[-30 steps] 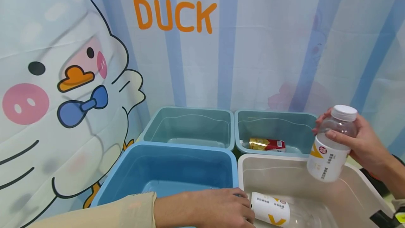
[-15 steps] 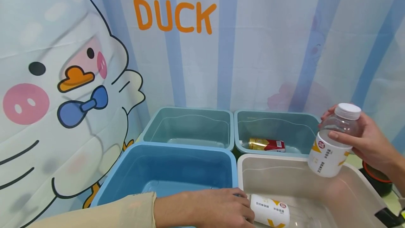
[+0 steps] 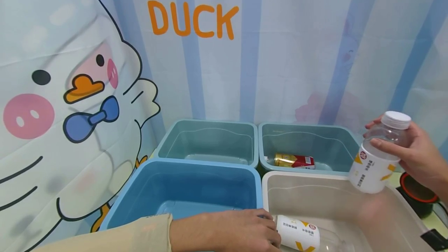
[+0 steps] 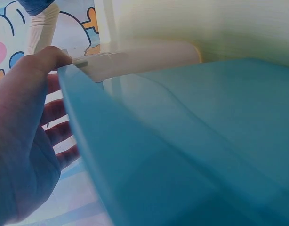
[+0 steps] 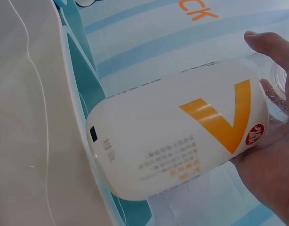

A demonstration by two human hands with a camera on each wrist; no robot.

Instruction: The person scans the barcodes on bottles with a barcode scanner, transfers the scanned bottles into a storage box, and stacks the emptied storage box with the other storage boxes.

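Observation:
My right hand [image 3: 418,154] grips a clear plastic bottle [image 3: 372,168] by its upper part, below the white screw cap. The bottle has a white label with a yellow V, well shown in the right wrist view, and tilts above the back right rim of the beige bin [image 3: 311,180]. My left hand [image 3: 241,228] holds the right rim of the blue bin [image 3: 196,162]; in the left wrist view its thumb [image 4: 52,59] lies at the rim, its fingers behind the wall. Beside that hand a similar bottle [image 3: 297,232] lies inside the beige bin.
Two teal bins stand behind: the left teal bin [image 3: 210,125] and the right teal bin [image 3: 301,131], which has a gold and red can [image 3: 294,160] lying in it. A dark round container with an orange rim [image 3: 418,193] is at the right. A duck-print curtain [image 3: 217,69] hangs behind.
My right hand has carried the bottle rightward and slightly up, uncovering more of the right teal bin and the dark round container. My left hand has stayed in place.

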